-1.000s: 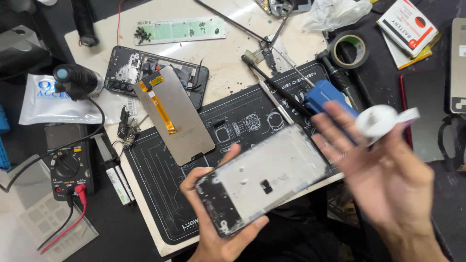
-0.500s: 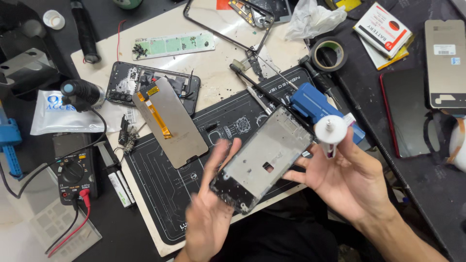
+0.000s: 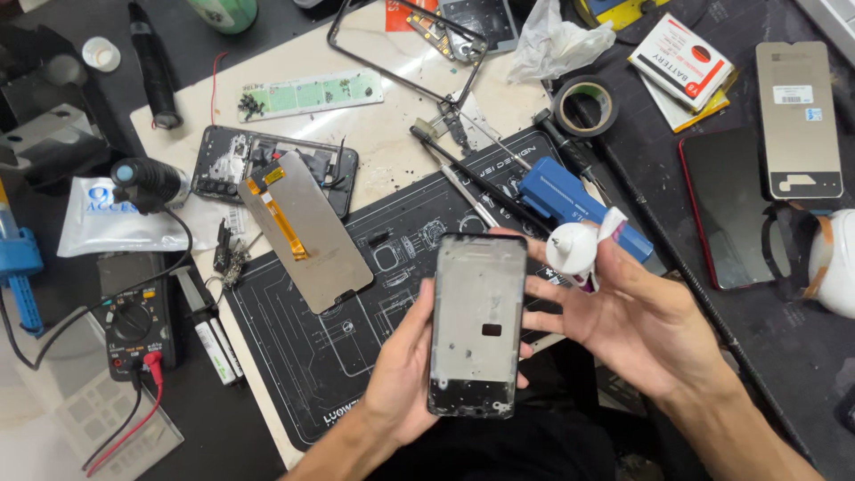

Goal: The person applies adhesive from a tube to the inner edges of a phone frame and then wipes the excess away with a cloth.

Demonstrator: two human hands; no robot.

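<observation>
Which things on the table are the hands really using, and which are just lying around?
In use:
- grey metal phone frame with black edge, held upright in the left hand
- small white glue tube, in the right hand

Lying about:
- grey screen panel with orange ribbon
- roll of dark tape
- black multimeter

The frame is upright between the hands, left hand at its left edge, right hand to its right with the tube above it. Below them the mat lies on the surface. A screen leans on a phone at the mat's left corner. The multimeter sits further left, the tape roll behind right.
</observation>
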